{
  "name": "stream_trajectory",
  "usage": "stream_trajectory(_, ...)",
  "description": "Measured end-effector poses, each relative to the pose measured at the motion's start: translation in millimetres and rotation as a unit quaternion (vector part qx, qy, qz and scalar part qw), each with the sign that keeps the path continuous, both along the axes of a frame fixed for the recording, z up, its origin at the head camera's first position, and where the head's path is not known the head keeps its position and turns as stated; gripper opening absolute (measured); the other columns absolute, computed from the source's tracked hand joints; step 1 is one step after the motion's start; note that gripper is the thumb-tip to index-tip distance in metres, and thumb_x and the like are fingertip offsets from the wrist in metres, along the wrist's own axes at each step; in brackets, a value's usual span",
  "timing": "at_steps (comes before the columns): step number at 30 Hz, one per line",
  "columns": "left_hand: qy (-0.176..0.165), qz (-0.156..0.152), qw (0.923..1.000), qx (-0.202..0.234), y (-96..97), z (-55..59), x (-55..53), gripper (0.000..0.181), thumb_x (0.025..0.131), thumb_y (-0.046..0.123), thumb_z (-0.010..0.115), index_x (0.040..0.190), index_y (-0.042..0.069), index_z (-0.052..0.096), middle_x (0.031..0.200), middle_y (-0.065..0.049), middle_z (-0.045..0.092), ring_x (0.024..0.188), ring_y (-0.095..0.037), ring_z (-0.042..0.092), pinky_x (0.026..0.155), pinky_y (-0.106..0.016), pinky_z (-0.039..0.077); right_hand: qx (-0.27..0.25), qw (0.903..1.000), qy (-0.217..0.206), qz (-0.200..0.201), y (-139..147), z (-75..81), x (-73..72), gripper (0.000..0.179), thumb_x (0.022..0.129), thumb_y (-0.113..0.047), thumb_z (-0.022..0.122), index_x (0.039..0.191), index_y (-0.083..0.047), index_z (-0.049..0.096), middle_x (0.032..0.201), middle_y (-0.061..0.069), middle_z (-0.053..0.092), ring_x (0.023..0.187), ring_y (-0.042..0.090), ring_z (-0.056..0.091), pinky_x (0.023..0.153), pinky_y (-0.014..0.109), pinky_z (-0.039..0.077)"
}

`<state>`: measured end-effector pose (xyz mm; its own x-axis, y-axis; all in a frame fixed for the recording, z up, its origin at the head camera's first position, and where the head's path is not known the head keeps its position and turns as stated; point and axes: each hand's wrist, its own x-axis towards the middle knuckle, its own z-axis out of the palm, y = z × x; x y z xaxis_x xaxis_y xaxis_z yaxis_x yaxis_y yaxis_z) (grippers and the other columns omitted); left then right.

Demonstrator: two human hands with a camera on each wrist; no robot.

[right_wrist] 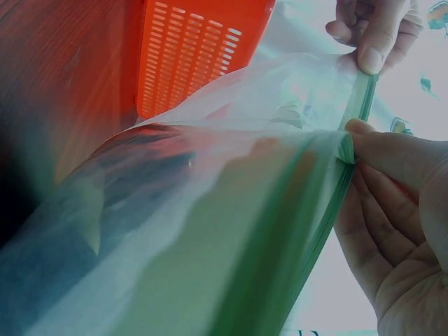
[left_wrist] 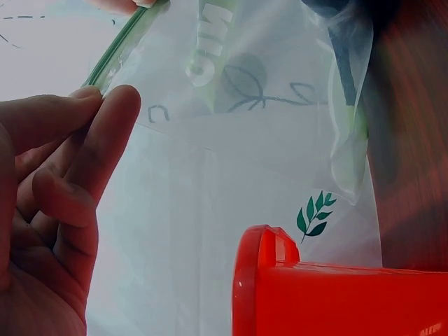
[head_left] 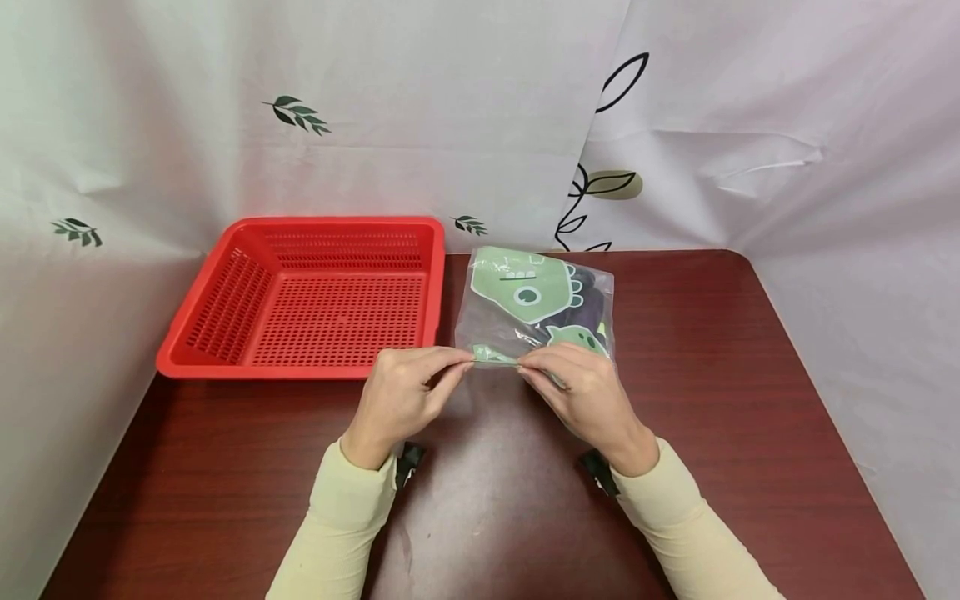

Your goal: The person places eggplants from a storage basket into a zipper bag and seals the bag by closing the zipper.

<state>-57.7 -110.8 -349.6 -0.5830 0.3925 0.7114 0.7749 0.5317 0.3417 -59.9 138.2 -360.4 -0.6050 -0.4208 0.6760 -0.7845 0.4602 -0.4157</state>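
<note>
A clear zip bag [head_left: 487, 321] with green cartoon prints is held up over the table by its green zip edge, dark cloth-like contents [head_left: 581, 308] showing inside. My left hand [head_left: 408, 387] pinches that edge between thumb and forefinger near its left end. Farther right along the same edge, my right hand [head_left: 581, 392] pinches it with thumb and fingers. In the right wrist view, the green zip strip [right_wrist: 360, 105] runs taut between the two hands, and the bag's body [right_wrist: 175, 210] hangs away from the fingers. The left wrist view shows the left fingertips [left_wrist: 119, 105] at the strip's end.
A red perforated plastic basket [head_left: 300, 371] stands at the left on the dark reddish wooden table [head_left: 712, 375], close beside the bag. White curtains [head_left: 375, 108] with leaf prints rise behind the table and along both sides.
</note>
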Motion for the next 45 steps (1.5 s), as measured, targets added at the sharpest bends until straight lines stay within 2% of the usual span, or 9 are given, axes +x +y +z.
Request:
stream_trajectory(3, 0.0, -0.001, 1.0, 0.0, 0.0, -0.1, 0.2, 0.015, 0.078, 0.003, 0.081, 0.093, 0.006, 0.079, 0.085, -0.004, 0.077, 0.066, -0.012, 0.071, 0.054, -0.03, 0.054, -0.002, 1.0, -0.001, -0.001, 0.3, 0.1, 0.7, 0.01, 0.086, -0.01, 0.079, 0.095, -0.006, 0.078, 0.09, 0.003, 0.075, 0.085, 0.017, 0.071, 0.079, 0.035, 0.056)
stream_trajectory(5, 0.001, -0.002, 1.0, 0.001, 0.0, -0.2, 0.2, 0.015, 0.079, 0.003, 0.08, 0.093, 0.006, 0.079, 0.085, -0.004, 0.077, 0.066, -0.012, 0.071, 0.054, -0.03, 0.054, -0.002, 1.0, -0.001, -0.001, 0.7, -0.1, 0.9, 0.011, 0.085, -0.009, 0.08, 0.096, -0.006, 0.078, 0.09, 0.003, 0.075, 0.085, 0.017, 0.071, 0.079, 0.035, 0.056)
stream_trajectory(7, 0.002, -0.003, 1.0, 0.0, -0.1, -0.1, 0.3, 0.014, 0.079, 0.004, 0.08, 0.093, 0.006, 0.079, 0.085, -0.004, 0.077, 0.067, -0.013, 0.072, 0.054, -0.031, 0.055, -0.002, 1.0, -0.003, 0.0, 1.2, -0.2, 1.2, 0.01, 0.089, -0.013, 0.077, 0.096, -0.006, 0.078, 0.09, 0.002, 0.075, 0.085, 0.017, 0.071, 0.079, 0.035, 0.056)
stream_trajectory(13, 0.003, -0.005, 1.0, 0.0, -0.6, 0.0, 0.1, 0.014, 0.079, 0.004, 0.079, 0.093, 0.006, 0.079, 0.085, -0.003, 0.077, 0.067, -0.012, 0.072, 0.054, -0.031, 0.055, -0.001, 1.0, -0.006, -0.003, 1.9, 0.4, 2.3, 0.015, 0.082, -0.007, 0.082, 0.097, -0.006, 0.078, 0.091, 0.002, 0.075, 0.085, 0.017, 0.07, 0.079, 0.035, 0.056)
stream_trajectory(18, 0.002, -0.006, 1.0, 0.002, -1.2, 0.0, -0.3, 0.014, 0.08, 0.003, 0.079, 0.093, 0.006, 0.078, 0.085, -0.003, 0.077, 0.066, -0.012, 0.072, 0.053, -0.03, 0.054, 0.001, 1.0, -0.006, -0.006, 3.3, -0.2, 2.4, 0.012, 0.089, -0.015, 0.078, 0.097, -0.007, 0.078, 0.091, 0.002, 0.075, 0.085, 0.016, 0.071, 0.079, 0.036, 0.056)
stream_trajectory(24, 0.0, -0.007, 1.0, 0.003, -1.8, -0.1, -0.5, 0.014, 0.08, 0.002, 0.078, 0.093, 0.006, 0.078, 0.085, -0.003, 0.077, 0.067, -0.012, 0.072, 0.054, -0.03, 0.055, 0.0, 1.0, -0.007, -0.007, 4.4, -0.6, 1.9, 0.014, 0.084, -0.01, 0.082, 0.097, -0.008, 0.078, 0.091, 0.002, 0.075, 0.085, 0.016, 0.071, 0.078, 0.035, 0.056)
stream_trajectory(29, 0.001, -0.007, 1.0, 0.004, -1.8, -0.2, -0.8, 0.014, 0.079, 0.003, 0.079, 0.093, 0.006, 0.078, 0.085, -0.003, 0.077, 0.068, -0.013, 0.072, 0.055, -0.031, 0.055, 0.001, 0.9999, -0.008, -0.008, 5.1, -0.3, 1.9, 0.012, 0.086, -0.013, 0.08, 0.097, -0.008, 0.078, 0.091, 0.001, 0.075, 0.086, 0.016, 0.071, 0.079, 0.035, 0.056)
stream_trajectory(35, 0.0, -0.009, 1.0, 0.004, -2.2, -0.3, -1.0, 0.013, 0.08, 0.003, 0.079, 0.093, 0.006, 0.078, 0.085, -0.003, 0.077, 0.068, -0.013, 0.072, 0.055, -0.031, 0.055, -0.002, 0.9999, -0.006, -0.009, 6.4, -1.1, 1.5, 0.023, 0.075, -0.003, 0.085, 0.096, -0.008, 0.078, 0.09, 0.001, 0.075, 0.084, 0.016, 0.07, 0.078, 0.035, 0.056)
stream_trajectory(45, -0.001, -0.009, 1.0, 0.003, -2.7, 0.0, -1.2, 0.013, 0.08, 0.003, 0.079, 0.093, 0.005, 0.078, 0.084, -0.003, 0.077, 0.068, -0.012, 0.072, 0.054, -0.031, 0.055, -0.004, 1.0, -0.001, -0.008, 8.2, -2.7, -0.8, 0.024, 0.074, -0.001, 0.085, 0.095, -0.007, 0.078, 0.088, 0.001, 0.074, 0.082, 0.016, 0.07, 0.075, 0.036, 0.056)
